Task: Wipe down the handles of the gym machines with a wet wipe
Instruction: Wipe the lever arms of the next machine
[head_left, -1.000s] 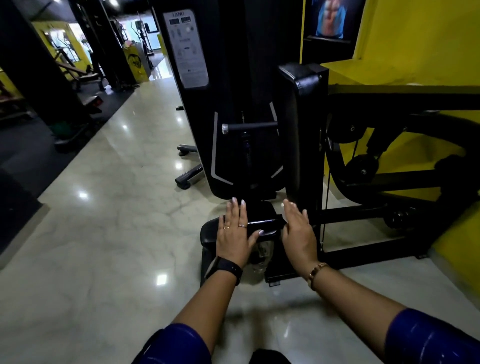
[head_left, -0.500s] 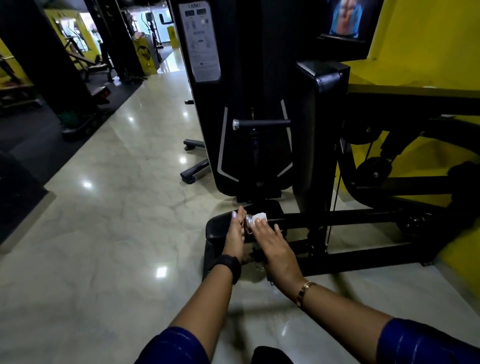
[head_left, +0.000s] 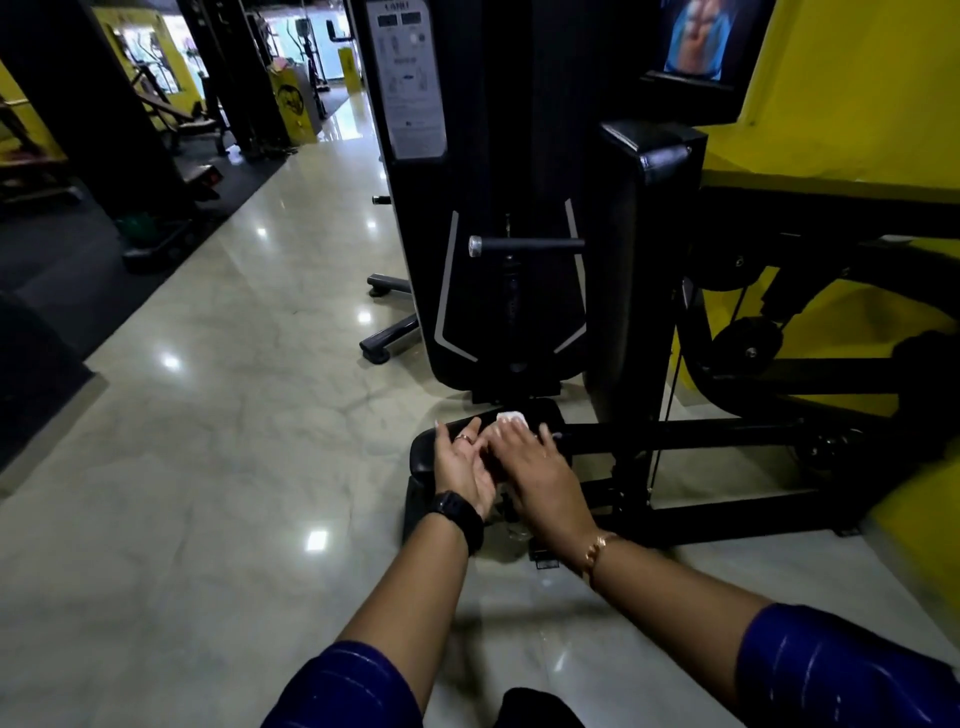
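A small white wet wipe (head_left: 511, 417) lies on top of the low black pad (head_left: 431, 452) at the foot of the gym machine. My right hand (head_left: 537, 467) reaches over the pad, and its fingertips hold the wipe against the surface. My left hand (head_left: 460, 462) stands on its edge just to the left, palm turned toward the right hand. Its fingers are fairly straight and touch the right hand's fingers. Higher up, a black horizontal handle bar (head_left: 530, 244) with a silver end cap juts out of the machine.
The black weight-stack tower (head_left: 467, 156) and an upright back pad (head_left: 644, 260) rise right behind the low pad. Black frame bars (head_left: 727, 431) and pulleys run to the right along a yellow wall (head_left: 857, 78). Glossy tiled floor (head_left: 234, 415) spreads left, with more machines far back.
Both hands were flat and apart on the pad, then came together around the wipe. Now the right hand lies further over the pad with the wipe at its fingertips.
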